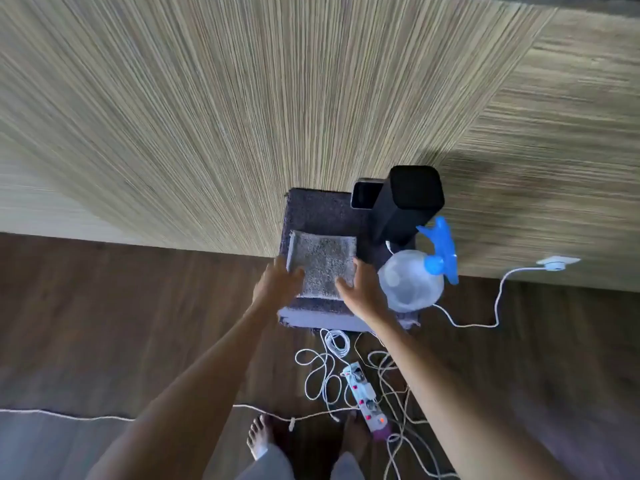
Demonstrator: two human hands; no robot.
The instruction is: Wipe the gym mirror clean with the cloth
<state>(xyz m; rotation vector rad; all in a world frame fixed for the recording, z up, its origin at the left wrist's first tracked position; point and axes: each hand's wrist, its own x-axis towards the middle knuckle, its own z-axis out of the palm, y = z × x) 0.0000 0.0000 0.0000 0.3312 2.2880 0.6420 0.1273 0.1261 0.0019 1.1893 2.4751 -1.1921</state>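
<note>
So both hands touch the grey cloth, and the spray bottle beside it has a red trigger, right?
Not red: in the head view the spray bottle has a blue trigger. The left hand and right hand do touch the grey cloth.

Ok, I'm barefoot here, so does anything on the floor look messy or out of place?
Yes. A tangle of white cables sprawls loosely around a power strip on the wooden floor, right ahead of your bare feet, and one of them crosses just by the toes. It looks like a trip hazard.
</note>
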